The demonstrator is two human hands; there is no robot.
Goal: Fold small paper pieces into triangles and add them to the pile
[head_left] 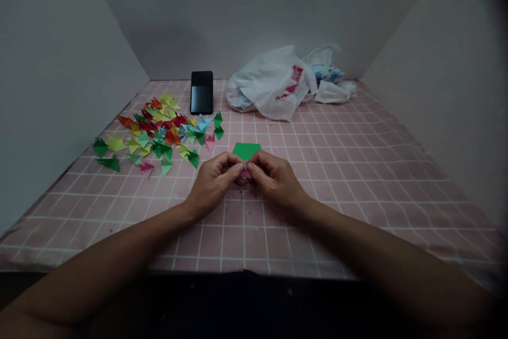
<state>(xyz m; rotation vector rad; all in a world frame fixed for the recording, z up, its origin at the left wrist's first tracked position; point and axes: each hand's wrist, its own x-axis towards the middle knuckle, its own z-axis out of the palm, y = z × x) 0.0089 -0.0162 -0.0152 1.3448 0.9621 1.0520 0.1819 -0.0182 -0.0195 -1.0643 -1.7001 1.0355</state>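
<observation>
Near the middle of the table, my left hand (pixel 216 177) and my right hand (pixel 275 176) meet, thumbs and forefingers pinched together. Between the fingertips is a small piece of pink paper (pixel 245 173), gripped from both sides and mostly hidden by the fingers. Just beyond the hands lies green paper (pixel 247 151), with a pink edge showing at its left. To the left spreads a pile of folded paper pieces (pixel 161 135) in red, orange, yellow, green, blue and pink.
A black phone (pixel 201 93) lies at the back, behind the paper pile. White plastic bags (pixel 270 82) sit crumpled at the back right of it. The pink checked tablecloth (pixel 377 170) covers the table, with pale walls on three sides.
</observation>
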